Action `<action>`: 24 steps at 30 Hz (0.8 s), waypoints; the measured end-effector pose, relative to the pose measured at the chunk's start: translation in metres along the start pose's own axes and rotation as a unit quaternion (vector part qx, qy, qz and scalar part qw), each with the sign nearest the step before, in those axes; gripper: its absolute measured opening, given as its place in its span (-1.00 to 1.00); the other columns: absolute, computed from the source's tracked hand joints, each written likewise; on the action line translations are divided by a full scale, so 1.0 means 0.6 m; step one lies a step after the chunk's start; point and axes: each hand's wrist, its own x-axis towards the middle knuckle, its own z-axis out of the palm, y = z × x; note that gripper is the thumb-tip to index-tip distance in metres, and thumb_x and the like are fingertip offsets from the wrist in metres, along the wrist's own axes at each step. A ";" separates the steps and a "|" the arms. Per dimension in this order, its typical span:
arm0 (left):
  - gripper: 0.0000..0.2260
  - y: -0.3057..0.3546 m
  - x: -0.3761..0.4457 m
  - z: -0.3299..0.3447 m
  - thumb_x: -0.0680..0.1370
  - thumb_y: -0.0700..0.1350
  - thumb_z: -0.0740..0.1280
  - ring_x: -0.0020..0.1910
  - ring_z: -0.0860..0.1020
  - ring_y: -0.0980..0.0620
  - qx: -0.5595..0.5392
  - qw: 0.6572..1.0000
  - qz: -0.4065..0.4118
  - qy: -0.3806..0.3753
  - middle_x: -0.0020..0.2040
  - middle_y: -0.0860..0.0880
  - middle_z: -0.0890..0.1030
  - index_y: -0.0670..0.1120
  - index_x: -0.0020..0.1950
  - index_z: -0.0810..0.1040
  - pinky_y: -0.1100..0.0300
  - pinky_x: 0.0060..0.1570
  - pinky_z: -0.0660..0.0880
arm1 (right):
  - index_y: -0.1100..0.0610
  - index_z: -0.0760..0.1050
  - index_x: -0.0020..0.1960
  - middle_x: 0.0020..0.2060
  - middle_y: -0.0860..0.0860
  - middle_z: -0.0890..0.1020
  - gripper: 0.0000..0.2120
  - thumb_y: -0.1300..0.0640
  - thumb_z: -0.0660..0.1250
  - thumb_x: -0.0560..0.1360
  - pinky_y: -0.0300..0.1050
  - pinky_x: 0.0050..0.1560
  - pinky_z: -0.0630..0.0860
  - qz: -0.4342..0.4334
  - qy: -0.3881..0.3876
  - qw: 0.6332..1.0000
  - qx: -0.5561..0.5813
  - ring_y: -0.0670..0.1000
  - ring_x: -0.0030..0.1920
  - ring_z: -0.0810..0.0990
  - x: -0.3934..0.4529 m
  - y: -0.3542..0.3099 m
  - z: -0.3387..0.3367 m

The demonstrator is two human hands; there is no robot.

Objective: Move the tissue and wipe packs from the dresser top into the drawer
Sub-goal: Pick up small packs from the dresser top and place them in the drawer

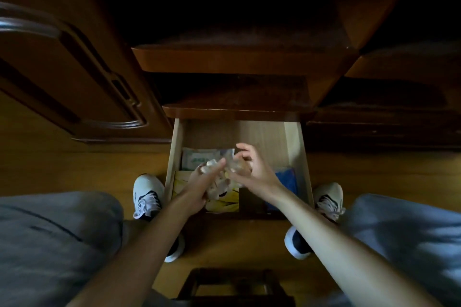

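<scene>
Fingers of left hand (199,179) & right hand (252,169) both grip a blurry clear pack (228,172) over drawer (295,147), prob. steadying it to lower; green-print pack (199,159) just beyond.

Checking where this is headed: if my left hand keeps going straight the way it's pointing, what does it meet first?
Most likely the clear pack held between both hands; the left hand points up-right at it. Beyond lies the green-printed pack in the drawer. Motion blur makes depth uncertain.

A home, likely a bedroom: dark polished wooden furniture fills the top of the frame, a carved wardrobe door (67,77) at upper left, an open drawer (295,147) at centre, warm wooden flooring (74,169) below.
</scene>
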 end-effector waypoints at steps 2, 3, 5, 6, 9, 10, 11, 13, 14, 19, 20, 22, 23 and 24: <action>-0.38 0.003 -0.005 0.011 0.22 0.19 0.68 0.02 0.68 -0.17 -0.002 0.999 0.019 -0.028 0.08 -0.15 0.71 -0.07 0.16 0.66 0.03 -0.21 0.57 | -0.14 0.15 0.57 0.26 -0.20 0.52 -0.20 -0.21 0.47 0.47 0.04 0.19 0.60 -0.027 0.015 0.999 -0.035 -0.05 0.27 0.56 -0.002 0.002 0.017; -0.39 0.004 -0.005 0.016 0.24 0.13 0.68 0.05 0.68 -0.20 0.007 1.000 0.020 -0.011 0.09 -0.16 0.71 -0.09 0.18 0.62 -0.03 -0.14 0.58 | -0.12 0.13 0.59 0.28 -0.17 0.53 -0.18 -0.21 0.47 0.48 0.03 0.18 0.62 -0.028 0.017 0.999 -0.030 -0.06 0.25 0.58 -0.004 0.005 0.019; -0.53 0.005 -0.002 0.025 0.32 -0.04 0.66 0.02 0.69 -0.19 0.016 0.998 0.023 0.052 0.04 -0.14 0.71 -0.06 0.15 0.59 -0.09 -0.02 0.61 | -0.10 0.14 0.60 0.30 -0.17 0.52 -0.14 -0.27 0.49 0.46 -0.15 0.09 0.65 -0.020 0.001 1.000 -0.013 -0.16 0.20 0.61 -0.010 0.012 0.015; -0.60 0.004 0.003 0.026 0.35 -0.12 0.64 -0.02 0.69 -0.15 0.020 0.997 0.028 0.075 0.00 -0.12 0.71 -0.04 0.12 0.59 -0.06 -0.05 0.62 | -0.10 0.16 0.59 0.28 -0.22 0.53 -0.16 -0.29 0.48 0.46 -0.28 0.05 0.61 -0.014 -0.001 1.000 -0.009 -0.24 0.17 0.60 -0.012 0.017 0.013; -0.69 -0.001 0.012 0.016 0.37 -0.22 0.60 -0.13 0.71 -0.03 0.037 0.993 0.060 0.100 -0.11 -0.03 0.72 0.00 0.03 0.61 0.08 -0.27 0.63 | -0.10 0.32 0.49 0.16 -0.23 0.58 -0.41 -0.14 0.43 0.53 -0.36 0.07 0.51 0.008 0.055 0.998 -0.007 -0.34 0.13 0.55 -0.016 0.042 0.000; -0.68 -0.003 0.014 0.008 0.37 -0.20 0.60 -0.16 0.70 0.02 0.063 0.988 0.074 0.117 -0.16 0.03 0.72 0.02 0.02 0.60 0.14 -0.34 0.61 | -0.11 0.39 0.43 0.12 -0.19 0.61 -0.50 -0.06 0.42 0.53 -0.27 0.12 0.53 0.016 0.073 0.997 -0.003 -0.31 0.11 0.57 -0.015 0.051 -0.005; -0.66 -0.004 0.015 0.001 0.36 -0.16 0.62 -0.17 0.68 0.06 0.094 0.982 0.083 0.140 -0.18 0.06 0.71 0.05 0.04 0.60 0.18 -0.37 0.58 | -0.13 0.45 0.36 0.10 -0.16 0.63 -0.59 0.01 0.41 0.54 -0.15 0.16 0.57 0.025 0.080 0.996 0.003 -0.27 0.09 0.60 -0.014 0.059 -0.009; -0.58 -0.005 0.019 -0.012 0.35 -0.11 0.63 -0.11 0.66 0.04 0.125 0.971 0.083 0.186 -0.10 0.05 0.69 0.06 0.13 0.57 0.17 -0.30 0.58 | -0.14 0.48 0.31 0.14 -0.14 0.63 -0.63 0.14 0.39 0.56 -0.06 0.16 0.61 0.031 0.078 0.996 -0.002 -0.21 0.05 0.64 -0.011 0.072 -0.017; -0.57 -0.006 0.021 -0.018 0.35 -0.09 0.63 -0.09 0.66 0.01 0.122 0.968 0.077 0.204 -0.07 0.03 0.68 0.05 0.14 0.57 0.16 -0.27 0.58 | -0.11 0.46 0.35 0.22 -0.13 0.60 -0.58 0.20 0.39 0.55 -0.09 0.14 0.62 0.034 0.072 0.997 -0.012 -0.18 0.06 0.65 -0.010 0.079 -0.019; -0.71 -0.014 0.023 -0.034 0.37 -0.11 0.60 -0.23 0.62 0.08 0.118 0.967 0.073 0.214 -0.15 0.01 0.69 0.00 0.02 0.62 0.31 -0.51 0.42 | 0.04 0.45 0.42 0.33 0.05 0.58 -0.46 0.46 0.29 0.53 0.06 0.09 0.69 0.130 -0.038 0.988 0.078 -0.03 0.12 0.70 0.007 0.110 -0.023; -0.71 -0.016 0.022 -0.036 0.38 -0.14 0.59 -0.24 0.61 0.10 0.120 0.968 0.071 0.208 -0.16 0.02 0.68 -0.02 0.04 0.62 0.32 -0.52 0.41 | 0.06 0.48 0.39 0.30 0.08 0.60 -0.46 0.50 0.26 0.53 0.10 0.09 0.69 0.145 -0.061 0.981 0.110 -0.03 0.13 0.71 0.012 0.112 -0.020; -0.71 -0.021 0.024 -0.040 0.39 -0.18 0.57 -0.26 0.62 0.13 0.123 0.970 0.074 0.194 -0.18 0.04 0.67 -0.04 0.07 0.62 0.32 -0.52 0.43 | 0.02 0.50 0.39 0.28 0.04 0.63 -0.45 0.48 0.27 0.52 0.12 0.06 0.70 0.155 -0.090 0.975 0.132 -0.03 0.14 0.70 0.020 0.117 -0.017; -0.71 -0.021 0.024 -0.041 0.40 -0.20 0.56 -0.29 0.62 0.16 0.122 0.971 0.077 0.191 -0.21 0.06 0.67 -0.05 0.07 0.62 0.33 -0.51 0.44 | -0.04 0.51 0.38 0.26 -0.01 0.63 -0.48 0.41 0.33 0.54 0.10 0.01 0.71 0.153 -0.093 0.977 0.119 -0.02 0.13 0.70 0.021 0.119 -0.018; -0.73 -0.021 0.025 -0.042 0.40 -0.21 0.56 -0.34 0.62 0.20 0.119 0.971 0.080 0.191 -0.24 0.08 0.67 -0.05 0.06 0.62 0.33 -0.53 0.44 | -0.09 0.52 0.35 0.23 -0.05 0.63 -0.54 0.32 0.37 0.55 0.04 -0.07 0.72 0.149 -0.081 0.982 0.084 -0.03 0.09 0.71 0.022 0.122 -0.022</action>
